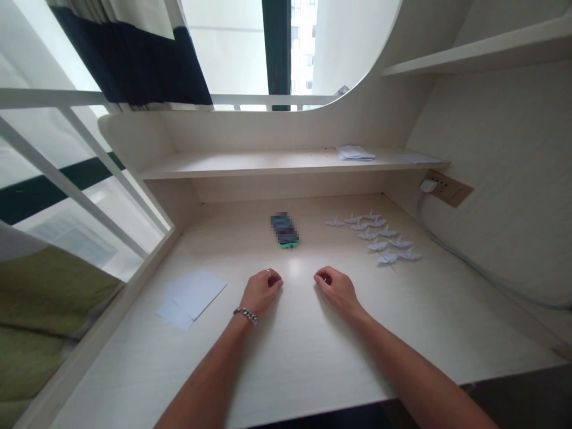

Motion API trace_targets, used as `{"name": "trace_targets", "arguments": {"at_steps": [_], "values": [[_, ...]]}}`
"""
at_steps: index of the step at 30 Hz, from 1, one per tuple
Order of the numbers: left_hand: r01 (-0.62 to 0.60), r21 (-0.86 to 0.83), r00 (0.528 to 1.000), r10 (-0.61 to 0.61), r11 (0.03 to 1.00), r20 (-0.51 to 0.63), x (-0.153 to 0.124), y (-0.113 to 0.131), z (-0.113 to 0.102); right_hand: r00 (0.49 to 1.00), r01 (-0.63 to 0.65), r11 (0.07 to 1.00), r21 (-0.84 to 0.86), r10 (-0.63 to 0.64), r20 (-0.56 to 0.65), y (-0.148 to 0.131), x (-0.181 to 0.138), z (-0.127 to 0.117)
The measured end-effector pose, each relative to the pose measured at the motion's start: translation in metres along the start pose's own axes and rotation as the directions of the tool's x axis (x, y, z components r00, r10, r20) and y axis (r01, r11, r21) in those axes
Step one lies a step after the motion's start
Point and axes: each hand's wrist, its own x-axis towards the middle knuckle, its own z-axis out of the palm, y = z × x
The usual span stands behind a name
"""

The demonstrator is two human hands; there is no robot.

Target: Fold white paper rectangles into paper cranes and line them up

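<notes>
My left hand point(263, 292) rests on the desk with its fingers curled and closed, and nothing shows in it. A ring is on one finger and a chain bracelet point(246, 314) circles the wrist. Across a small gap, my right hand point(336, 288) also lies closed on the desk, thumb and fingers together, with nothing visible in the grip. Beyond both hands is a blurred, phone-like dark object point(285, 229) with a green lower edge. Sheets of white paper point(196, 295) lie left of my left hand. Several folded white paper cranes point(378, 245) stand grouped beyond my right hand.
A low shelf point(250, 164) spans the back of the desk and carries folded white paper point(355, 153). On the right wall, a socket point(448, 187) has a plug, whose cable point(465, 262) trails down the side. White rails point(102, 170) border the left.
</notes>
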Motion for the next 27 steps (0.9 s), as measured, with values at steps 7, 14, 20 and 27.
{"name": "trace_targets", "arguments": {"at_steps": [7,14,20,27], "values": [[0.096,0.095,0.995,-0.094,0.991,-0.031,-0.016,-0.016,-0.03,0.982,0.124,0.992,-0.01,-0.121,0.145,-0.011,-0.017,0.0],[0.409,0.194,0.886,-0.336,0.892,-0.32,-0.069,-0.067,-0.087,0.961,0.148,0.989,-0.011,-0.141,0.239,-0.007,-0.02,-0.01],[0.556,0.262,0.807,-0.437,0.789,-0.398,-0.073,-0.106,-0.121,0.951,0.166,0.986,0.005,-0.161,0.263,-0.001,-0.019,-0.009],[0.592,0.324,0.798,-0.481,0.738,-0.361,-0.061,-0.122,-0.124,0.948,0.169,0.985,0.014,-0.167,0.272,0.001,-0.019,-0.01]]}}
